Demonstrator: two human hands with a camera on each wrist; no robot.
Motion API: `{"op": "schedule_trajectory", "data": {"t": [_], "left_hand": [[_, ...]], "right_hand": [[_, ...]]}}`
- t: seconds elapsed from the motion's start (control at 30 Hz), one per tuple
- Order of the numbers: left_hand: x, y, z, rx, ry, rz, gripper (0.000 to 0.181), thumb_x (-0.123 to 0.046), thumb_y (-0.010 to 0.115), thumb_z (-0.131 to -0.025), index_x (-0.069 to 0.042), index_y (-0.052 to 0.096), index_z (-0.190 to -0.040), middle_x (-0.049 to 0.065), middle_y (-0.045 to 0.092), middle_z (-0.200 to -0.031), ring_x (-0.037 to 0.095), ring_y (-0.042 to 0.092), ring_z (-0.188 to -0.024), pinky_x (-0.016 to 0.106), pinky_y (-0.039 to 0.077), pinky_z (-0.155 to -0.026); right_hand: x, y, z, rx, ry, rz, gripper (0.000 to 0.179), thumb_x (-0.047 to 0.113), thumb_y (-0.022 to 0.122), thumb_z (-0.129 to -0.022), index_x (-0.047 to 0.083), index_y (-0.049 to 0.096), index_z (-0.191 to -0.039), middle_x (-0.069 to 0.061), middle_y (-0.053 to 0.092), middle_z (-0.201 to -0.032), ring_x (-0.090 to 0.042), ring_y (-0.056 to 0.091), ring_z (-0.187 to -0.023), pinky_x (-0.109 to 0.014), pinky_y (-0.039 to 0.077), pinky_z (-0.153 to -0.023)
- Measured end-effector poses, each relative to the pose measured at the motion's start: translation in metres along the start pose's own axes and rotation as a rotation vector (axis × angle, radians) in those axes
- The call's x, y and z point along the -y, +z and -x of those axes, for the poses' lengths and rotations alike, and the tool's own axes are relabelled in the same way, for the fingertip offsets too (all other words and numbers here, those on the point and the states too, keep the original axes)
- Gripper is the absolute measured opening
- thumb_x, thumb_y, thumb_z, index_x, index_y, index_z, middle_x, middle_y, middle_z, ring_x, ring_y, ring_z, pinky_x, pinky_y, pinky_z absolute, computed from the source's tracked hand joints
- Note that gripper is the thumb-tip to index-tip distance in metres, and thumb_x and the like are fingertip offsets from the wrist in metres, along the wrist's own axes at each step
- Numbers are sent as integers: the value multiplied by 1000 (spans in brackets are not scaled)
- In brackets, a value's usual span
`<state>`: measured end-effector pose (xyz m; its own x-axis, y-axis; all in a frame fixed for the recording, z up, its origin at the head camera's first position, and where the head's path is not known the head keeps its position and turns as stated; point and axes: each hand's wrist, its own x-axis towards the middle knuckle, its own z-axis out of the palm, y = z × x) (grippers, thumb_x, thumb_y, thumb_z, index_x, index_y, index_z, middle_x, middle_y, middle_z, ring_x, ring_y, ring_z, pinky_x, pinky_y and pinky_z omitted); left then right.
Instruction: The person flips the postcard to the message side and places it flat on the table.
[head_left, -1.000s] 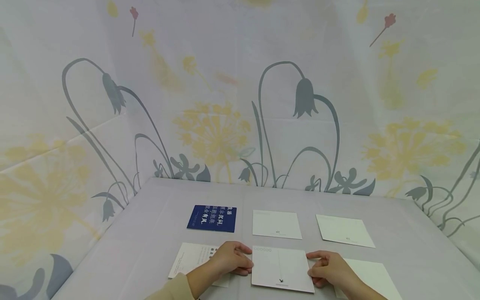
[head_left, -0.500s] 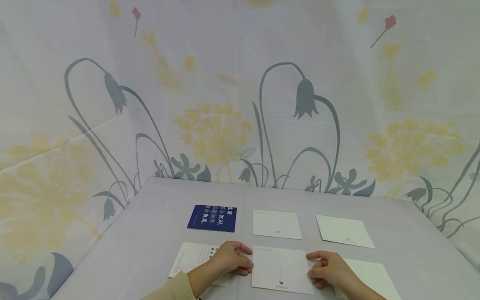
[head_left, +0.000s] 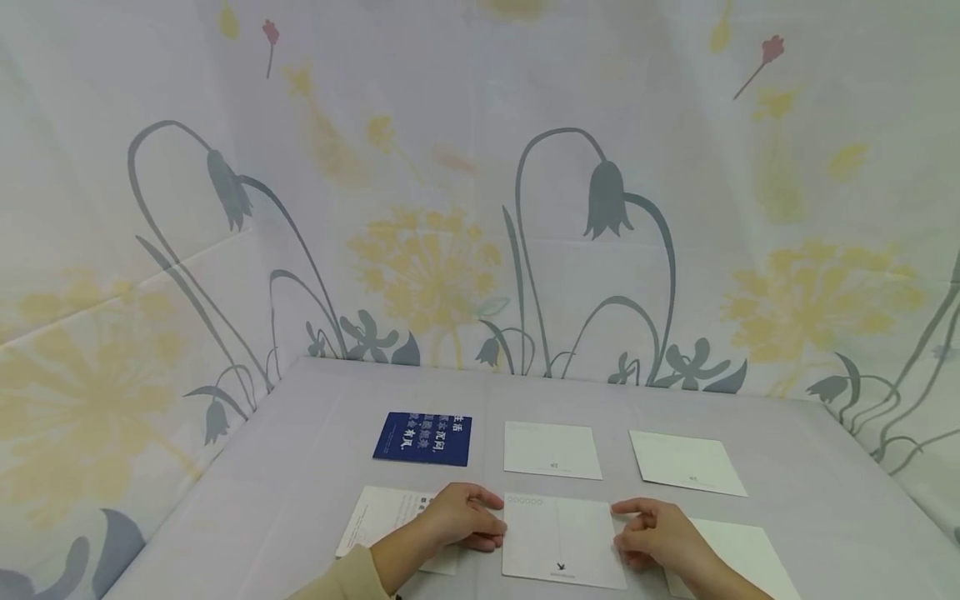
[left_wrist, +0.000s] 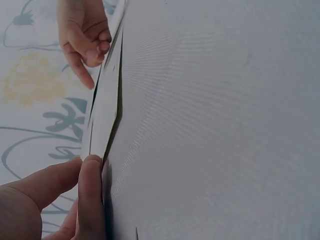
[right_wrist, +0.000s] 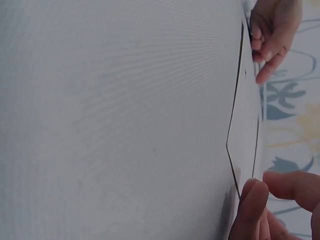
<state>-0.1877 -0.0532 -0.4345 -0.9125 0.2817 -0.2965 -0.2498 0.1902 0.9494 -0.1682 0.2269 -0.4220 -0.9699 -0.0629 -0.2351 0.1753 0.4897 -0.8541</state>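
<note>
A white postcard [head_left: 562, 533], printed with a row of small circles, a thin line and a small dark bird, lies on the grey-white table between both hands. On its left edge rest the fingertips of my left hand [head_left: 467, 517], thumb nearer me and index finger farther off. My right hand [head_left: 654, 533] touches the right edge in much the same way, fingers loosely bent. In the left wrist view, thumb and index finger meet the card's edge [left_wrist: 107, 135] close to the tabletop. The right wrist view shows the other side of the postcard [right_wrist: 245, 115] by my fingertips.
Behind it lie a dark blue card [head_left: 423, 439] with white lettering and two white cards [head_left: 553, 450] [head_left: 690, 462]. A printed card [head_left: 375, 521] lies partly under my left forearm, and another white card [head_left: 738, 550] beside my right wrist. A flowered cloth [head_left: 480, 183] hangs behind the table.
The near edge of the postcard has settled very slightly toward the table. Both hands stay at its sides, and the other cards have not moved.
</note>
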Motion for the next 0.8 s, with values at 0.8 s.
{"op": "schedule_trajectory", "data": {"t": [0.8], "left_hand": [[-13, -18, -4, -21, 54, -25, 37, -2, 71, -79, 4, 59, -113, 10, 67, -82, 18, 66, -66, 29, 55, -60]], "right_hand": [[14, 10, -15, -4, -107, -69, 45, 3, 74, -74, -10, 56, -114, -2, 57, -70, -16, 56, -62, -29, 51, -58]]}}
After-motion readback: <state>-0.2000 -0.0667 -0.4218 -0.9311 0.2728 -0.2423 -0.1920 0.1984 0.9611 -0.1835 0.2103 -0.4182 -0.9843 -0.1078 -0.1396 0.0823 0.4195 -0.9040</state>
